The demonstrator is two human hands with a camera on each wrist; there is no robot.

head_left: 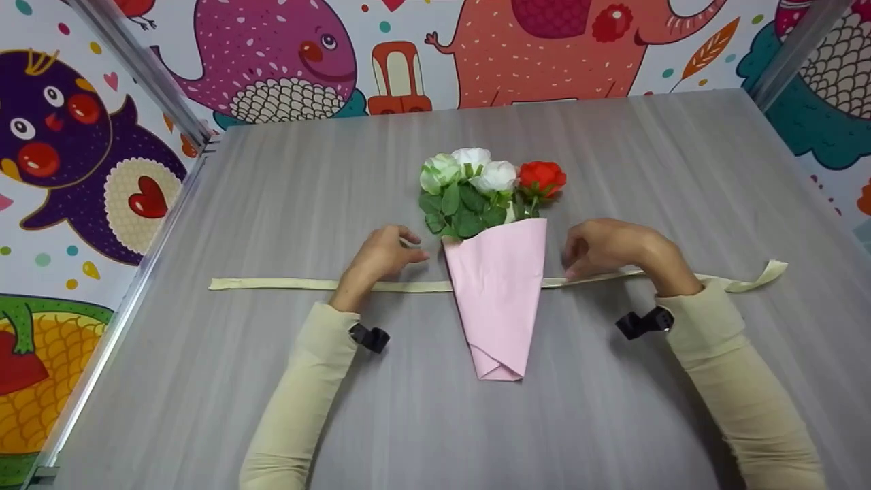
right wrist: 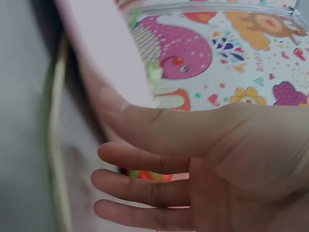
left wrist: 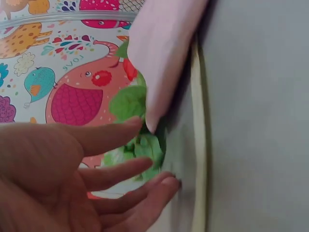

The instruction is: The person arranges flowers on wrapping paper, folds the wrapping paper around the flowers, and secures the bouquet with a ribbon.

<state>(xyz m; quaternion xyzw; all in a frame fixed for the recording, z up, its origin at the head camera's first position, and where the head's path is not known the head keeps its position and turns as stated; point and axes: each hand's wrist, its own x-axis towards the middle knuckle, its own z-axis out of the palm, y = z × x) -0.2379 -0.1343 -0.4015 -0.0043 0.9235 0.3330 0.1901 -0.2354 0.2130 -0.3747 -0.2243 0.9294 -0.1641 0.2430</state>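
"Where's the bouquet?"

"On the grey, streaked table, across a flat ribbon, between the left hand and the right hand."

"Gripped?"

"Both hands are unclenched, fingers loose, holding nothing."

"Its shape?"

"Smooth pink paper, a tapering cone; ruffled flowers above."

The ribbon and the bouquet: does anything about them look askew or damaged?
Only the ribbon looks slightly askew: its right end bends and seems twisted, while its left end lies straight. The flowers and pink wrapping show no clear damage.
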